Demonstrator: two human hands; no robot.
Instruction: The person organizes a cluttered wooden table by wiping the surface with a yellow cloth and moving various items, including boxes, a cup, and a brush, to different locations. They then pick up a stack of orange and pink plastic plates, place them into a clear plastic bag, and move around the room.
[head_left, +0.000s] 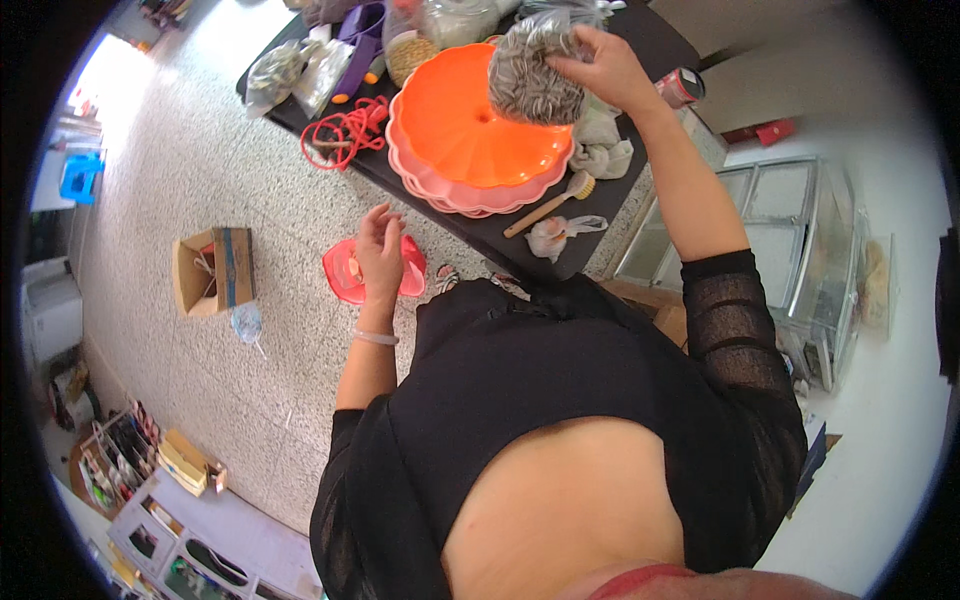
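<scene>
My right hand (606, 69) grips the top of a clear plastic bag (536, 79) filled with small striped grey pieces that look like sunflower seeds. The bag hangs over the right part of an orange scalloped plate (465, 112), which sits on pink scalloped plates (480, 201). Whether the bag touches the plate I cannot tell. My left hand (381, 244) is held empty off the table's near edge, fingers loosely bent and apart. Below it on the floor lies a red plastic bag (411, 266).
On the dark table (450, 223) lie a red cord (349, 135), a wooden-handled brush (551, 204), a small knotted bag (551, 238), a grey cloth (604, 150) and several filled bags (274, 75). A can (681, 86) stands by the right edge. An opened cardboard box (214, 270) rests on the floor.
</scene>
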